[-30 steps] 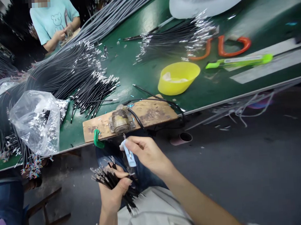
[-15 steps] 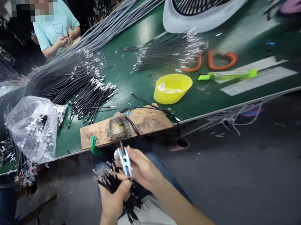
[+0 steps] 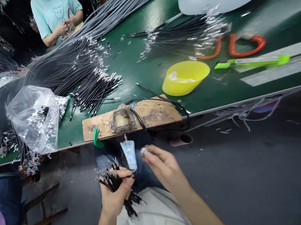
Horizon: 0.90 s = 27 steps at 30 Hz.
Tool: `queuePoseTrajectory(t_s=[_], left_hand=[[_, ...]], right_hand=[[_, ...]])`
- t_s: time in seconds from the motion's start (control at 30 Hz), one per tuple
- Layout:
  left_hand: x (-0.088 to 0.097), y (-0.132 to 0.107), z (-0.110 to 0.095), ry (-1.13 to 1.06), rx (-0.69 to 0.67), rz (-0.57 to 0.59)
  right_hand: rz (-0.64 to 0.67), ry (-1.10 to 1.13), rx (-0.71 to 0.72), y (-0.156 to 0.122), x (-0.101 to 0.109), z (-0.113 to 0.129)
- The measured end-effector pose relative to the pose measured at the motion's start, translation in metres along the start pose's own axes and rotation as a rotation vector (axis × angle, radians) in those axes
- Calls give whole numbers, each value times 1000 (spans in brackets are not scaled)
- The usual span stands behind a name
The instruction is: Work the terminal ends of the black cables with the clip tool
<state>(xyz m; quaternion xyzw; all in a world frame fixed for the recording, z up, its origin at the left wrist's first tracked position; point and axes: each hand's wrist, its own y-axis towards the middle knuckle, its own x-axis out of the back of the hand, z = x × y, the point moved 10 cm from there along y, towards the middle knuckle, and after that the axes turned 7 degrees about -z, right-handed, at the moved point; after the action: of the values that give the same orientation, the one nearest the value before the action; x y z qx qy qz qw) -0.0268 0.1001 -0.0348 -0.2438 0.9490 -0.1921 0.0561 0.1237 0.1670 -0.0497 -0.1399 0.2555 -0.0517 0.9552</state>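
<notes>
My left hand (image 3: 117, 191) is closed around a bundle of short black cables (image 3: 110, 181) with bare, silvery ends. Its thumb and forefinger meet at the lower end of a light-blue clip (image 3: 130, 154); whether they grip it I cannot tell. The clip's upper end is at a thin metal tip (image 3: 125, 137) pointing down from a taped, cylindrical block (image 3: 122, 119). To the right of the clip, my right hand (image 3: 164, 164) pinches a small whitish wad (image 3: 143, 151), blurred by motion.
The block sits on a wooden board (image 3: 155, 112) at the table edge, beside a green clamp (image 3: 97, 137). Around it are a yellow bowl (image 3: 186, 79), black cables (image 3: 93, 95), a plastic bag (image 3: 34, 116), orange-handled scissors (image 3: 247, 47) and a green cutter (image 3: 254, 62). A co-worker (image 3: 58, 19) sits opposite.
My right hand has moved right, away from the blue clip, with the whitish wad between its fingers. The clip has turned, showing its broad face. My left hand still holds the cables.
</notes>
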Motion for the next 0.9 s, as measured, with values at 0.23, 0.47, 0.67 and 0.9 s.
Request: queuePoseTrajectory(t_s=[0.23, 0.47, 0.67, 0.9], left_hand=[[-4, -14, 3, 111, -20, 76], [13, -16, 9, 86, 7, -100], [4, -12, 26, -13, 112, -37], [-4, -13, 44, -89, 219, 101]], right_hand=[[293, -554, 727, -53, -52, 68], [139, -537, 766, -54, -51, 66], [242, -159, 339, -36, -45, 23], [365, 140, -8, -31, -46, -4]])
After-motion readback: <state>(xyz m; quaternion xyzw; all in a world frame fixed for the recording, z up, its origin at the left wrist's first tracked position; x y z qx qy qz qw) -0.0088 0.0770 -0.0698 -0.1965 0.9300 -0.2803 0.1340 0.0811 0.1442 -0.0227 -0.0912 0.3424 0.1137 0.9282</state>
